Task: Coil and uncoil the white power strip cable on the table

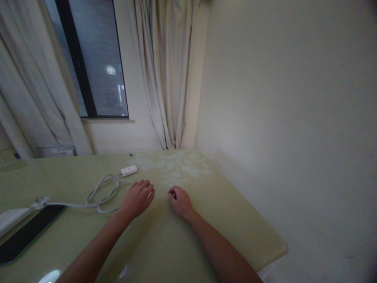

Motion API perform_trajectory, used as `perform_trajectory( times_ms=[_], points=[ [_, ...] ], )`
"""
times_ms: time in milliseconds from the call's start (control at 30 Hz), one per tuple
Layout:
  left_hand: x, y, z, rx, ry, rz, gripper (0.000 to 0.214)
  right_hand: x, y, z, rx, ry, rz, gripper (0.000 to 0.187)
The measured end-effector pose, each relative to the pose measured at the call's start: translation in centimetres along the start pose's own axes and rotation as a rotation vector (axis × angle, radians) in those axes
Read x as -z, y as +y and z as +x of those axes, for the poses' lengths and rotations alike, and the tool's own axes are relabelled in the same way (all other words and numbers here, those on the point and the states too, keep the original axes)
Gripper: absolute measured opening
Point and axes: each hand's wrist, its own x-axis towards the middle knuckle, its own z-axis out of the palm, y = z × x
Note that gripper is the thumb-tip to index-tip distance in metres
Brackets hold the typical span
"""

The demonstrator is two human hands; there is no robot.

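Note:
My left hand [139, 197] is palm down over the pale green tabletop [224, 212], its fingers slightly bent and apart, and nothing shows in it. Just left of it lies a coiled white cable [101, 192] with a small white socket block [129, 170] at its far end. To the right, my right hand [180, 201] is closed, thumb and forefinger curled together. A tiny light-coloured spot shows inside that curl, too small to name. A gap of bare tabletop separates the two hands.
At the left lie a white plug [40, 203], a long white object [13, 220] and a flat black panel [31, 232]. A tiny dark object [131, 155] is near the back edge. A wall [279, 118] borders the right side; curtains [167, 78] and a window [97, 59] are behind.

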Motion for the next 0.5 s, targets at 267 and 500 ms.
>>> perform_trajectory(
  times_ms=[267,500],
  points=[
    [-3.2,-2.9,3.5,0.289,-0.11,0.022,0.037,0.3,0.2,-0.2,0.006,-0.031,-0.003,0.011],
    [-4.0,-6.8,2.4,0.492,-0.107,0.028,0.065,0.7,0.2,-0.5,0.004,-0.045,0.018,0.011]
  ],
)
